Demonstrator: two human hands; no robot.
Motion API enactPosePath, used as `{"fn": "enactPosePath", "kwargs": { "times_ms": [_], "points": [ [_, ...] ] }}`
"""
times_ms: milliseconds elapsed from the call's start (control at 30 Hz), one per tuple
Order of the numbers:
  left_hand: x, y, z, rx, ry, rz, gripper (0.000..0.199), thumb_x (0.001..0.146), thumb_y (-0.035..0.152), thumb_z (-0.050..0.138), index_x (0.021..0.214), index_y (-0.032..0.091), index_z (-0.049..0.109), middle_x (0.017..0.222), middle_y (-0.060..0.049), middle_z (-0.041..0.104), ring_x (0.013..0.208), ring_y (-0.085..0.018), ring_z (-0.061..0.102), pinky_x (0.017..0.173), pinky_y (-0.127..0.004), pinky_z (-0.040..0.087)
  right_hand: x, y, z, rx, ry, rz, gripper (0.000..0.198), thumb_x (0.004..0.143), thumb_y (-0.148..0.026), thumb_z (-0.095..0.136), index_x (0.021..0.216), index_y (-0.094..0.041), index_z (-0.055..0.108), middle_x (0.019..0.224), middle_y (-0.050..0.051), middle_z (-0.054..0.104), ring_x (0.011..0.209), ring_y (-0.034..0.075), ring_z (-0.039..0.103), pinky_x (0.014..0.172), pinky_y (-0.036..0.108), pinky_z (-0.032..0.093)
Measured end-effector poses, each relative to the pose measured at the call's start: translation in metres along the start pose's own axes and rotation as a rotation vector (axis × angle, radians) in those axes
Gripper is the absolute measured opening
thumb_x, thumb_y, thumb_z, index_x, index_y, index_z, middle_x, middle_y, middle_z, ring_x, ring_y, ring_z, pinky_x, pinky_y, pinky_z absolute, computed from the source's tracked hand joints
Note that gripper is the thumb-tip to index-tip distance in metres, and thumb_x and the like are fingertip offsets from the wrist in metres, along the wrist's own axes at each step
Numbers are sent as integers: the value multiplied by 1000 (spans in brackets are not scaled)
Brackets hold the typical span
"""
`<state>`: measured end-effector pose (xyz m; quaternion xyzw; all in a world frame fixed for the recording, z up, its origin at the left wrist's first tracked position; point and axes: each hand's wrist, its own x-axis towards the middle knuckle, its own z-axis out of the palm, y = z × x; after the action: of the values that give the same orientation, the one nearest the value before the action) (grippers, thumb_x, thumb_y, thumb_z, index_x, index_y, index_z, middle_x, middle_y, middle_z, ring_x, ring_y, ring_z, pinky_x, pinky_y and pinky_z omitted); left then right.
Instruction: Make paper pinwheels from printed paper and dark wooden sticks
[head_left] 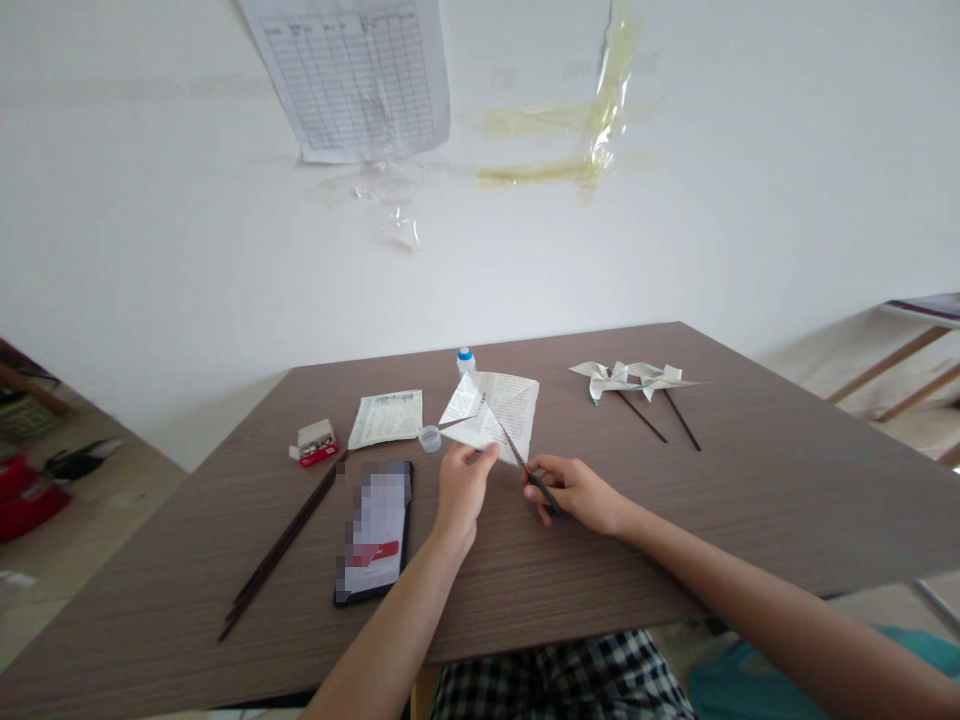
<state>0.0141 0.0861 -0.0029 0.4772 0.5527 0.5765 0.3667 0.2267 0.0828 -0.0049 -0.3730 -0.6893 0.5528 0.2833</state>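
Between thumb and fingers, my left hand pinches the near edge of a printed sheet of paper, held above the table. Slits run inward from its corners. My right hand is closed round the dark handles of a pair of scissors. The blade lies along the sheet's near right part, pointing toward its middle. Just left of the sheet stands a small translucent cap or ring. Behind the paper is a bottle with a blue cap, its lower part hidden.
On the brown table, two paper pinwheels on dark sticks lie at right. Leftward are another printed sheet, a small red-and-white box, several dark sticks and a phone. A white wall rises behind.
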Motion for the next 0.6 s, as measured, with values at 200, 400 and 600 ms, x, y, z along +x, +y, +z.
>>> {"fn": "enactPosePath", "kwargs": {
  "times_ms": [200,400,600],
  "points": [
    [4,-5,-1,0,7,18,16,83,40,85,84,24,87,113,-12,90,125,-39,81,118,-48,56,0,-1,-1,-1,-27,-4,46,91,-69,83,102,-28,64,66,-1,75,67,25,67,75,40,49],
    [5,-7,-5,-8,56,62,17,86,39,83,92,24,89,117,-10,89,128,-35,79,121,-48,55,-8,-18,-3,-4,-43,4,49,95,-75,80,98,-28,67,67,2,76,70,26,66,75,41,48],
    [6,-1,-7,-17,115,53,16,85,39,80,88,26,88,120,-9,88,127,-34,79,119,-46,55,-15,-24,-28,4,-136,-39,53,95,-74,83,101,-22,71,61,0,70,62,23,61,70,37,46]
  ]
}}
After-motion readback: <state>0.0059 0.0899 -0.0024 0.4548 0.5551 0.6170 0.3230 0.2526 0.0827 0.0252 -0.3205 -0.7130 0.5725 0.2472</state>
